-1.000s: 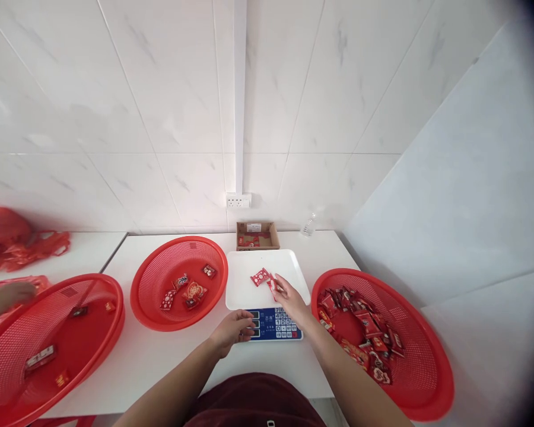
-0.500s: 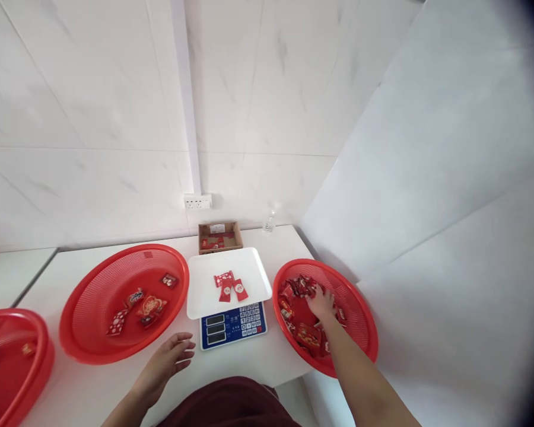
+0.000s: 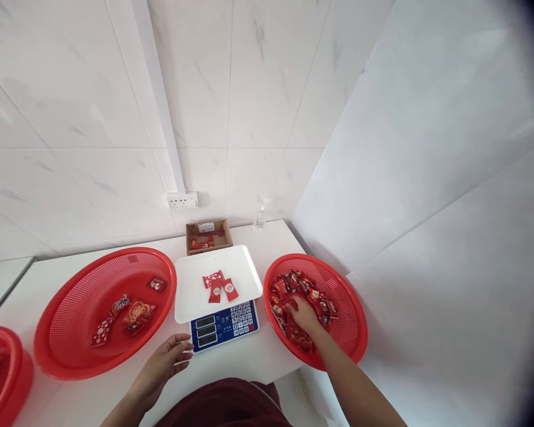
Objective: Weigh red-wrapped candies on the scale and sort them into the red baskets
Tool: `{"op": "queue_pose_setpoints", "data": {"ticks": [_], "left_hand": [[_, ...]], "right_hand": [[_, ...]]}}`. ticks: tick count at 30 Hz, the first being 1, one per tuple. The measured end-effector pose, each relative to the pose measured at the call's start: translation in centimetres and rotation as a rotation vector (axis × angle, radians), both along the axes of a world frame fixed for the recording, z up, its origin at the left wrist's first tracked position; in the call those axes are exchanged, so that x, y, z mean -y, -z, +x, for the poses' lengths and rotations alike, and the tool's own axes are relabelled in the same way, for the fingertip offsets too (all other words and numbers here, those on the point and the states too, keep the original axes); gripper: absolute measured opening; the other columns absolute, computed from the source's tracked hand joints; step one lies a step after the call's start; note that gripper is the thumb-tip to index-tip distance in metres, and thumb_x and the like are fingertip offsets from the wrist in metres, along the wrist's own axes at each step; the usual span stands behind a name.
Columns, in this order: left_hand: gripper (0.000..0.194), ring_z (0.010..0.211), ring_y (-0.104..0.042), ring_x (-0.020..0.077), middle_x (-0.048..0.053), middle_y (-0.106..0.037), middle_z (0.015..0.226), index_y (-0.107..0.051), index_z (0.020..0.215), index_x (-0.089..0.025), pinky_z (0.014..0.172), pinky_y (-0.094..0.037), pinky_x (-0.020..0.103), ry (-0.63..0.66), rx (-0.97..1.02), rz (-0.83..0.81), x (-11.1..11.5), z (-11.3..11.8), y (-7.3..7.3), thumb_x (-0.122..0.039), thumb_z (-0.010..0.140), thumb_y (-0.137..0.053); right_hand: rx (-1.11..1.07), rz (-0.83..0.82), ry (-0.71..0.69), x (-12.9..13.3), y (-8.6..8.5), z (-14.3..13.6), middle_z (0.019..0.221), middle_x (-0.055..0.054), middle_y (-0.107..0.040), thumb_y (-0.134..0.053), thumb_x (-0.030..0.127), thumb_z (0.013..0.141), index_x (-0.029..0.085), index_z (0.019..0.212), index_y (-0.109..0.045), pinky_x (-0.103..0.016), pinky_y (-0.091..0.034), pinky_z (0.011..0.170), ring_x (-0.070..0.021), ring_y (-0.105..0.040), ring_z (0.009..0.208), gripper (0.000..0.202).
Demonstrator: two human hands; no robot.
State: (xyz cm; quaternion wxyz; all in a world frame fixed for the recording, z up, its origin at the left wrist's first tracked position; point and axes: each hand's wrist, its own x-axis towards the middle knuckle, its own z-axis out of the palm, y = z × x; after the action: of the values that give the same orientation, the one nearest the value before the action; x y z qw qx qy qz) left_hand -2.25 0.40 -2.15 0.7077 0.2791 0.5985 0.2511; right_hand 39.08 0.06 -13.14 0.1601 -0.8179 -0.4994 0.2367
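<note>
My right hand [image 3: 306, 317] reaches into the right red basket [image 3: 353, 332], its fingers closed around a red packet among many small red-wrapped sweets [image 3: 323, 302]. The fingertips are partly hidden by the wrappers. Over the table's front edge, my left hand [image 3: 171, 356] is held empty with loosely curved, parted fingers, beside the lower left corner of a blue-faced weighing scale [image 3: 225, 326]. On the scale's white tray [image 3: 240, 261] lie three red packets [image 3: 218, 287], one of them dotted with white.
A large red basket [image 3: 60, 332] with several packets stands left of the scale. Another red basket [image 3: 20, 379] is cut off at far left, a blurred shape inside. Behind the tray sit a cardboard box [image 3: 209, 237] and a clear bottle [image 3: 260, 218] near the wall.
My right hand has shifted left and nearer within the basket, among the packets. The view has turned slightly right. My left hand stays by the scale.
</note>
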Motion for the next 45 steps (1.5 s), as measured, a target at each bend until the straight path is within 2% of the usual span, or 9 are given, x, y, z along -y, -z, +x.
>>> {"op": "queue_pose_setpoints", "data": {"ticks": [8,12,16,20,24,28,33,37,45], "left_hand": [[0.046,0.081,-0.063,0.0186,0.007,-0.067,0.089,-0.062,0.093,-0.018,0.081,-0.050,0.034,-0.040,-0.004,-0.002,0.4,0.6,-0.2,-0.047,0.059,-0.076],[0.047,0.082,-0.062,0.0179,0.007,-0.066,0.091,-0.061,0.094,-0.019,0.082,-0.049,0.034,-0.068,-0.011,-0.014,0.9,0.8,0.0,-0.048,0.061,-0.075],[0.048,0.082,-0.062,0.0182,0.007,-0.066,0.090,-0.061,0.094,-0.018,0.081,-0.049,0.033,-0.090,-0.027,-0.029,0.9,1.2,0.0,-0.047,0.058,-0.076],[0.048,0.081,-0.062,0.0184,0.006,-0.066,0.089,-0.062,0.092,-0.019,0.081,-0.048,0.033,-0.083,-0.022,-0.022,0.7,1.8,0.0,-0.047,0.056,-0.076],[0.049,0.081,-0.062,0.0197,0.007,-0.066,0.089,-0.062,0.090,-0.019,0.080,-0.047,0.035,-0.084,-0.046,0.003,0.6,2.6,0.5,-0.051,0.055,-0.074],[0.050,0.080,-0.061,0.0191,0.006,-0.065,0.088,-0.061,0.090,-0.019,0.078,-0.047,0.034,-0.063,-0.051,0.006,0.4,2.9,1.3,-0.053,0.055,-0.073],[0.051,0.082,-0.060,0.0178,0.005,-0.064,0.091,-0.060,0.093,-0.020,0.079,-0.046,0.032,0.047,0.005,-0.001,0.0,2.8,1.3,-0.054,0.057,-0.073],[0.050,0.086,-0.059,0.0187,0.007,-0.064,0.096,-0.060,0.096,-0.020,0.081,-0.044,0.033,0.171,0.046,0.022,-0.4,3.4,-0.3,-0.054,0.061,-0.071],[0.050,0.091,-0.058,0.0188,0.010,-0.062,0.109,-0.059,0.110,-0.022,0.080,-0.045,0.034,0.366,0.281,0.133,-0.5,6.4,-2.9,-0.052,0.071,-0.066]], "right_hand": [[0.232,-0.214,-0.041,-5.4,-2.1,3.2,0.152,-0.012,-0.020,-0.048,0.024,0.081,0.027,0.142,-0.030,-0.054,-0.023,0.105,-0.0330,-0.013,0.140,0.064],[0.243,-0.365,-0.084,-7.0,-1.3,3.1,0.153,-0.014,-0.014,-0.054,0.025,0.078,0.028,0.145,-0.022,-0.061,-0.019,0.103,-0.0357,-0.009,0.140,0.074],[0.316,-0.310,-0.059,-7.0,-0.7,2.5,0.149,-0.015,-0.024,-0.049,0.021,0.080,0.027,0.143,-0.028,-0.063,-0.024,0.099,-0.0369,-0.016,0.137,0.066],[0.320,-0.170,-0.077,-5.8,-0.6,2.4,0.134,-0.015,-0.046,-0.036,0.011,0.081,0.023,0.134,-0.044,-0.048,-0.032,0.101,-0.0312,-0.034,0.129,0.055],[0.191,-0.053,-0.115,-4.0,-0.2,2.2,0.128,-0.016,-0.052,-0.037,0.010,0.079,0.012,0.130,-0.050,-0.035,-0.032,0.103,-0.0259,-0.044,0.122,0.053],[-0.054,0.037,-0.019,-2.3,-0.5,1.7,0.126,-0.014,-0.055,-0.034,0.022,0.083,0.010,0.128,-0.049,-0.035,-0.034,0.104,-0.0234,-0.050,0.119,0.049],[-0.416,0.169,0.320,-0.7,-3.5,0.4,0.128,-0.011,-0.056,-0.043,0.035,0.080,0.018,0.133,-0.041,-0.043,-0.041,0.101,-0.0265,-0.052,0.118,0.055],[-0.933,0.250,0.400,0.2,-7.1,-2.5,0.113,-0.005,-0.064,-0.057,0.044,0.075,0.029,0.131,-0.040,-0.039,-0.053,0.085,-0.0231,-0.065,0.094,0.061],[-1.231,0.038,-0.103,1.4,-12.1,-14.1,0.115,-0.006,-0.063,-0.066,0.052,0.071,0.025,0.115,-0.056,-0.038,-0.050,0.085,-0.0228,-0.061,0.101,0.053]]}}
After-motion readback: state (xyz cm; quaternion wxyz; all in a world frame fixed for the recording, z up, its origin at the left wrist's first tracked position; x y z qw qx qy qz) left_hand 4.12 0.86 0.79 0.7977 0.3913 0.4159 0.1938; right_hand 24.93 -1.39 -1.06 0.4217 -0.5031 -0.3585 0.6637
